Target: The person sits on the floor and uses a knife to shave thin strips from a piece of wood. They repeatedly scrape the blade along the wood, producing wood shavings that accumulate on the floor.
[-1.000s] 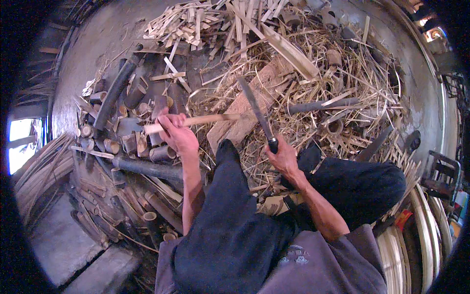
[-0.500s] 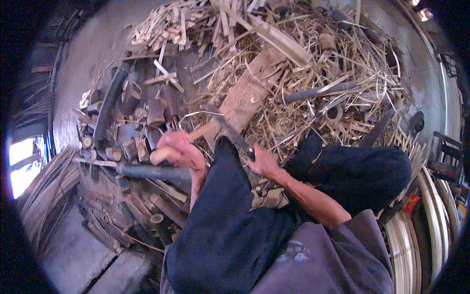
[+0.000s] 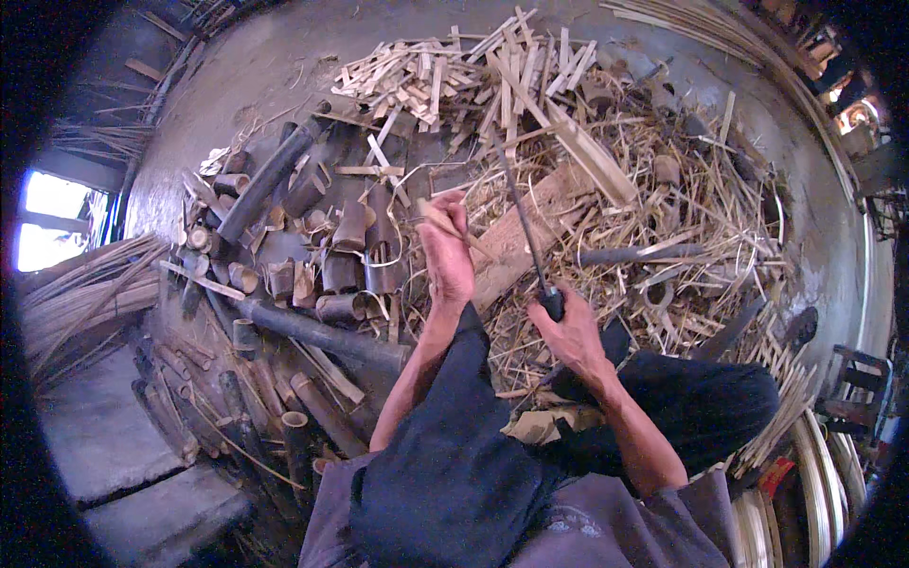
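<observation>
Left-hand grip [image 3: 450, 251] curled round a short pale strip [image 3: 481, 248], just left of the plank [image 3: 559, 197], with one end poking out past the fingers and the other pointing rightward over that wood! Across on the plank's near right side, it's the right-hand grip [image 3: 571, 329], wrapped firmly about the black handle of a long, slim knife [image 3: 522, 213].

And look at the lines: the strip slopes rightward and toward the person, its long axis crossing the plank's, while the blade reaches outward over the plank, leaning left at its tip. From the right-hand grip, the strip lies to the left and a little farther out; the left hand is the nearer one, since it has hold of it. Blade and strip look apart; whether the strip's end touches the plank, I can't tell.

Moving wider, a split length [image 3: 597, 163] lies at the plank's far end, with a heap of pale sticks [image 3: 407, 78] beyond it. Right of the plank, a tangle of shavings [image 3: 705, 204]! Over to its left, cut bamboo sections [image 3: 341, 270] crowd together, and nearer the person runs a dark pole [image 3: 322, 331].
</observation>
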The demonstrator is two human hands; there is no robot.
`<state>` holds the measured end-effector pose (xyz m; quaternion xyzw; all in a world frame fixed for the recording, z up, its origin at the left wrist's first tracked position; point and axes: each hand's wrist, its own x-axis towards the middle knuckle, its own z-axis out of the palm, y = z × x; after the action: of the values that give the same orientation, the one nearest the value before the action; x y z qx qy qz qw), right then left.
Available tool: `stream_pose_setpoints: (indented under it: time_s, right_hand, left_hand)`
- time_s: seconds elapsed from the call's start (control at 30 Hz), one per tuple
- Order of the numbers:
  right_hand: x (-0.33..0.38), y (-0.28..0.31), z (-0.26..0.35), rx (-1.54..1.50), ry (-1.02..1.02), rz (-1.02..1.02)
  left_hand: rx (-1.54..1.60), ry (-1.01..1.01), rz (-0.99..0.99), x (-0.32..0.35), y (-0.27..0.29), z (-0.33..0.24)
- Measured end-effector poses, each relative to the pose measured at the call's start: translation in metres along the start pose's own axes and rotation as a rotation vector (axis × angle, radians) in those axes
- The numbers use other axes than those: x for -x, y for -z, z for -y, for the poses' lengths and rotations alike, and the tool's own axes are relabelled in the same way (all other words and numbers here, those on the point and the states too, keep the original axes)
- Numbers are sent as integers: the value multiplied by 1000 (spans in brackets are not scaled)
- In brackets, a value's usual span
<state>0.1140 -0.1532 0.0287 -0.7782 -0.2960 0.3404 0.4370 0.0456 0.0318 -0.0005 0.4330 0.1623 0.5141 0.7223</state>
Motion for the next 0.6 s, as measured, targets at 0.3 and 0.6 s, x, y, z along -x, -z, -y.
stream_pose_setpoints:
  time_s: [0.3,0.6]
  right_hand:
    - [39,58,85,-349,118,99]
    - [40,41,89,-610,-215,171]
  left_hand:
    - [-13,68,315,30,-30,15]
    - [6,200,407,44,-29,16]
